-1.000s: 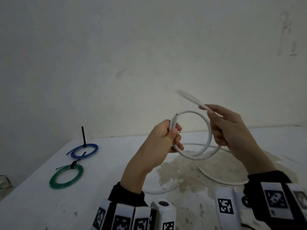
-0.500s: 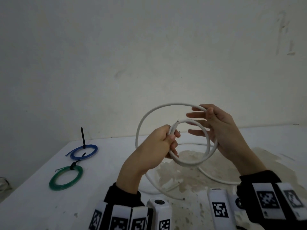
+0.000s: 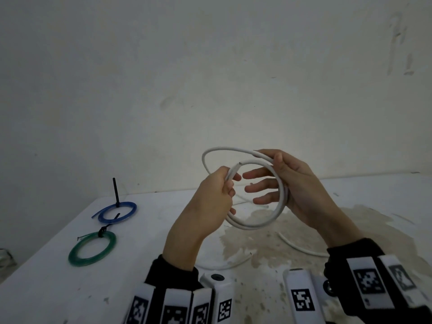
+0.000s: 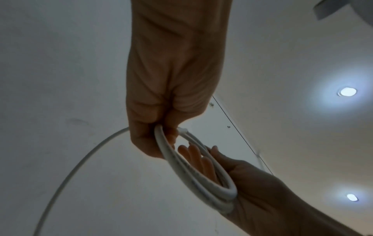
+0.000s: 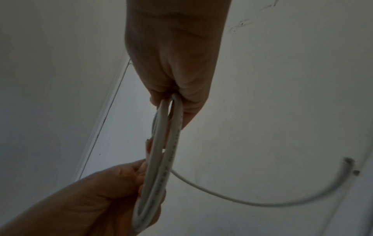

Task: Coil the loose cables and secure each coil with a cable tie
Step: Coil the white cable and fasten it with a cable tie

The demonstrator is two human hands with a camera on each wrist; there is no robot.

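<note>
A white cable (image 3: 257, 226) is held in the air above the table as a coil of about two turns. My left hand (image 3: 230, 183) grips the coil's left side, where the cut end pokes up. My right hand (image 3: 268, 181) holds the coil's right side: its thumb presses the turns down and its straight fingers reach through the ring. A wider outer loop (image 3: 210, 153) arcs over the top between the hands. The loose tail (image 3: 299, 247) lies on the table below. The left wrist view shows the coil (image 4: 201, 180) between both hands, as does the right wrist view (image 5: 161, 167).
On the left of the white table (image 3: 46, 288) lie a blue coil (image 3: 117, 211) with an upright black tie (image 3: 115, 191) and a green coil (image 3: 92, 249) with a black tie (image 3: 102, 231). A brown stain (image 3: 268, 244) spreads under the hands. A bare wall stands behind.
My right hand has swung the free length round into a second turn and laid it onto the coil. The big outer loop has shrunk. My left hand has kept its grip.
</note>
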